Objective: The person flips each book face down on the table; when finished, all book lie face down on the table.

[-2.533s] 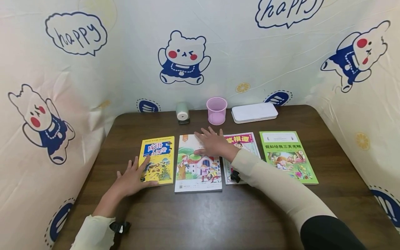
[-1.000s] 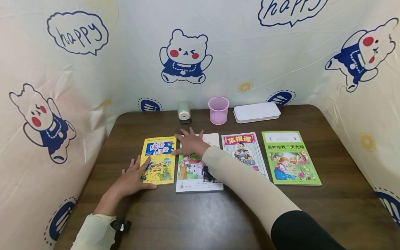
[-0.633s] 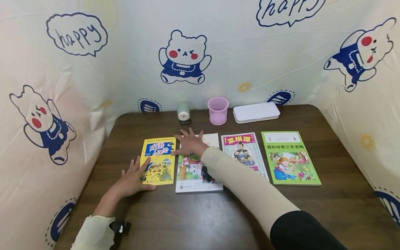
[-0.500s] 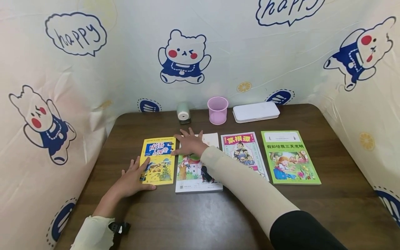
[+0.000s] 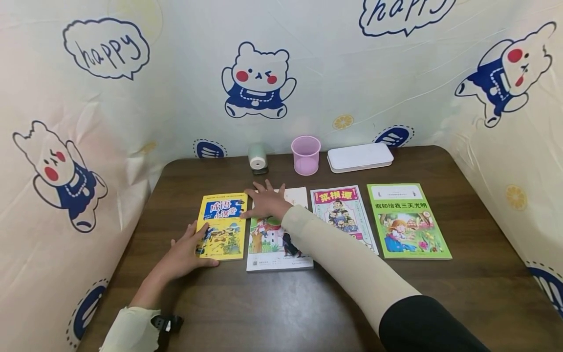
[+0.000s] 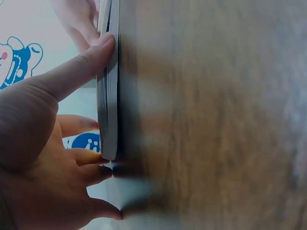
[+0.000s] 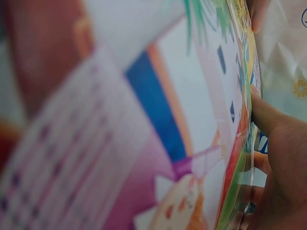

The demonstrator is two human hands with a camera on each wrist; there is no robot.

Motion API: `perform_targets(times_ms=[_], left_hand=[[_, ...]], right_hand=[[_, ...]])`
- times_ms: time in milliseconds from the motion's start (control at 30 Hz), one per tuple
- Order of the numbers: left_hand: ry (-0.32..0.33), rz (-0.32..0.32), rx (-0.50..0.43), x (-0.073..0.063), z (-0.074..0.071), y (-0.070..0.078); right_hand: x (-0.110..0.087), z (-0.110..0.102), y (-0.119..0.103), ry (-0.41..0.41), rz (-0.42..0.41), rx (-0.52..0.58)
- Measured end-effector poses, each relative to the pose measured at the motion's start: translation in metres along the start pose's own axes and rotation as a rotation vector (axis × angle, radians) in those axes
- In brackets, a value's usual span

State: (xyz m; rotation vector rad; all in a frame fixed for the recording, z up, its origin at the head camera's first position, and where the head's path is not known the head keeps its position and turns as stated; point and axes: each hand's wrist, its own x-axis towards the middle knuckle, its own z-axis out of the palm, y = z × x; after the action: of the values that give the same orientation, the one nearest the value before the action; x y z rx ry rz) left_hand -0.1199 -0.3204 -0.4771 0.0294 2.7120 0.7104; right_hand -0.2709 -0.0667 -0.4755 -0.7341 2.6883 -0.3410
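In the head view a yellow book [image 5: 226, 239] lies flat on the table, with my left hand [image 5: 182, 256] at its lower left corner. Its index fingertip reaches onto the cover and the thumb lies along the near edge. The left wrist view shows this thumb [image 6: 79, 72] against the page edges. My right hand [image 5: 266, 203] is spread over the top of a white illustrated book [image 5: 281, 262]. Its thumb and index finger extend left to the right edge of the yellow book. The sleeve hides part of the white book. Its colourful cover [image 7: 168, 129] fills the right wrist view.
To the right lie a pink-and-white book [image 5: 338, 215], partly under the right sleeve, and a green book [image 5: 406, 225]. Along the back of the table [image 5: 264, 313] stand a small green device [image 5: 257, 159], a pink cup [image 5: 306, 156] and a white flat case [image 5: 360, 157]. Patterned cloth hangs behind.
My right hand has moved left, from over the white and pink-and-white books to the yellow book's edge, then stays there. My left index finger has drawn back slightly.
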Motion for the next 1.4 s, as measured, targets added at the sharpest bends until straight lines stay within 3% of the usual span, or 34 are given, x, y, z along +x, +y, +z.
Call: perform_targets(times_ms=[300,533,900,1400], left_hand=[[0.036,0.009,-0.092,-0.003,-0.005,0.004],[0.061,0.057,-0.149,-0.008,-0.011,0.005],[0.089,0.140,-0.172,-0.018,-0.023,0.003],[0.211,0.183,-0.177,-0.027,-0.029,0.010]], right_hand=[[0.000,0.000,0.001,-0.005,0.003,0.008],[-0.002,-0.002,0.000,-0.004,0.002,0.019],[-0.004,-0.003,0.001,-0.025,-0.011,0.022],[0.001,0.002,0.002,0.004,0.000,0.021]])
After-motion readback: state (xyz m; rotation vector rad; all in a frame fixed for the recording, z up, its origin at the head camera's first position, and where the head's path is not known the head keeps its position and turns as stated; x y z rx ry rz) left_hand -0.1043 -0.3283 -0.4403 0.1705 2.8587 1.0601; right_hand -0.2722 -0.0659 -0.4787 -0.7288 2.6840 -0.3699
